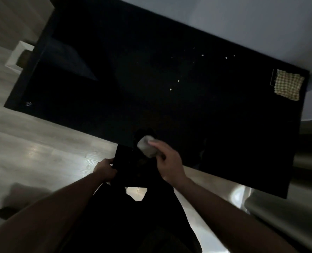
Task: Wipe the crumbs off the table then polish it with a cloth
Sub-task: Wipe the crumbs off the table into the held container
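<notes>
Several crumbs: pale crumbs (178, 81) are still sitting scattered across the far right half of the black counter (96, 106), well apart from both hands.
Right hand: the right hand (167, 159) is curling its fingers over a pale grey wad (145, 146), probably a sponge or cloth, right at the counter's near edge.
Left hand: the left hand (105, 169) is gripping the corner of a dark flat thing (127, 161) held just below that edge; it looks like a tray or pan for catching crumbs, though it is too dark to tell.
Polishing cloth: a checked yellow cloth (287, 84) is lying flat in the far right corner, untouched.
Pointing: the wad's long axis is running from near-right to far-left, its free end poking out towards the counter's middle.
Risk one: crumbs could be getting flicked onto the floor (32, 143) if the catcher drifts away from the edge.
Risk two: small specks could be getting missed in this dim light on a black top.
Risk three: a long reach to the far crumbs could be tilting the catcher.
</notes>
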`<act>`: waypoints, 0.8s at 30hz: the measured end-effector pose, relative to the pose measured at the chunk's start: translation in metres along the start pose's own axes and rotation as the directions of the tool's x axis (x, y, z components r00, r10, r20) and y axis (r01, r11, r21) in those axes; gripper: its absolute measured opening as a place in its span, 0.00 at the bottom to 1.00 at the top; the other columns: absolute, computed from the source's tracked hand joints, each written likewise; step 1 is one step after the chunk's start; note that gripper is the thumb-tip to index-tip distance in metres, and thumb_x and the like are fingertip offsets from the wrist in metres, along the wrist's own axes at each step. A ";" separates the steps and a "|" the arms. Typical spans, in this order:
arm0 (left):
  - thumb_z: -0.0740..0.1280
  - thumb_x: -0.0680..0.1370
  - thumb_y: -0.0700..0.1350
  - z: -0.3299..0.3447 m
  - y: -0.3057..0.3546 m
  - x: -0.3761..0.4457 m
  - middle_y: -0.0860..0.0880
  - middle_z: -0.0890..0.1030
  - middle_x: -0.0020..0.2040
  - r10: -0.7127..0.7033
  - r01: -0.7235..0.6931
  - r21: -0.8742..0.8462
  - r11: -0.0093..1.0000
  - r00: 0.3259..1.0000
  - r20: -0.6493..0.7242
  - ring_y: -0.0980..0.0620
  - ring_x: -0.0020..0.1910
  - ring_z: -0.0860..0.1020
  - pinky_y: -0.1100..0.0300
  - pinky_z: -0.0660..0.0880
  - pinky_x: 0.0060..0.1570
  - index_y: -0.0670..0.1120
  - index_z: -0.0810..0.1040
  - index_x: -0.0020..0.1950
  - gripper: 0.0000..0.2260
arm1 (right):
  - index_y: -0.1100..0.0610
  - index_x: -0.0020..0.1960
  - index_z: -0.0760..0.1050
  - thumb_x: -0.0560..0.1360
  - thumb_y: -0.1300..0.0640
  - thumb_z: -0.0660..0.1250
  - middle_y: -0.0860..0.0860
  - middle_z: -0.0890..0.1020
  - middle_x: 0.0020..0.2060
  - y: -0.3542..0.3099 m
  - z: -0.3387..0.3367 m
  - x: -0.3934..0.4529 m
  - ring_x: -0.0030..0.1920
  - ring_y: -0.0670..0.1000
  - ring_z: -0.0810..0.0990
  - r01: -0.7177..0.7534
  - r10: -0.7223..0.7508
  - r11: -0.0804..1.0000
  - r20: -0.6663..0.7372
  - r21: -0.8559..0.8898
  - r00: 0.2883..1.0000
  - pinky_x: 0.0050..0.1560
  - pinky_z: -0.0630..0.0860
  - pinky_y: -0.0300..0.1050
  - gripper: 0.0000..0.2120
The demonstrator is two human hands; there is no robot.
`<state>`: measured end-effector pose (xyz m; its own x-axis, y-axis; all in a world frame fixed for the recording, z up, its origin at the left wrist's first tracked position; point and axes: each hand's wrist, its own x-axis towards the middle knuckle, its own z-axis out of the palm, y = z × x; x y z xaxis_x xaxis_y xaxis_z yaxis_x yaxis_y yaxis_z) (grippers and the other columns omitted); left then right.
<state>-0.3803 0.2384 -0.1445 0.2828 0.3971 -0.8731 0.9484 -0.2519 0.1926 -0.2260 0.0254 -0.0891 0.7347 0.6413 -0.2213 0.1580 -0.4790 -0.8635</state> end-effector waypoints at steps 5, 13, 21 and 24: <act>0.68 0.71 0.45 0.000 0.001 0.004 0.46 0.87 0.50 -0.044 0.044 -0.031 0.999 0.999 -0.007 0.46 0.49 0.85 0.54 0.82 0.52 0.58 0.79 0.69 0.27 | 0.58 0.69 0.79 0.74 0.75 0.62 0.51 0.81 0.68 0.006 -0.075 0.095 0.69 0.45 0.78 0.022 -0.027 1.000 -0.289 -0.018 0.957 0.73 0.72 0.42 0.27; 0.66 0.74 0.42 0.007 0.008 0.006 0.48 0.87 0.45 -0.084 0.081 -0.069 0.994 0.996 -0.039 0.45 0.48 0.84 0.54 0.81 0.51 0.57 0.80 0.70 0.25 | 0.53 0.74 0.75 0.80 0.64 0.62 0.51 0.78 0.71 0.041 -0.179 0.260 0.71 0.49 0.75 -0.189 0.098 0.968 -0.438 -0.168 0.893 0.75 0.65 0.36 0.23; 0.65 0.72 0.39 0.007 0.002 0.018 0.51 0.87 0.39 -0.162 0.152 -0.130 0.980 0.984 -0.072 0.50 0.37 0.84 0.59 0.79 0.40 0.55 0.81 0.68 0.25 | 0.49 0.84 0.52 0.86 0.48 0.55 0.51 0.52 0.84 0.066 -0.198 0.372 0.83 0.59 0.54 -0.264 0.204 0.798 -0.169 -0.541 0.964 0.81 0.53 0.59 0.29; 0.66 0.74 0.40 0.006 0.004 0.017 0.51 0.86 0.37 -0.158 0.146 -0.151 0.978 0.985 -0.074 0.51 0.35 0.84 0.61 0.76 0.34 0.55 0.82 0.67 0.23 | 0.48 0.84 0.51 0.85 0.49 0.56 0.50 0.50 0.84 0.064 -0.185 0.373 0.83 0.62 0.51 -0.251 0.226 0.735 -0.122 -0.630 0.966 0.80 0.53 0.67 0.30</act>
<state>-0.3726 0.2388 -0.1614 0.1390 0.4962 -0.8570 0.9902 -0.0553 0.1285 0.1804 0.1233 -0.1433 0.8263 0.4384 -0.3537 0.3470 -0.8908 -0.2935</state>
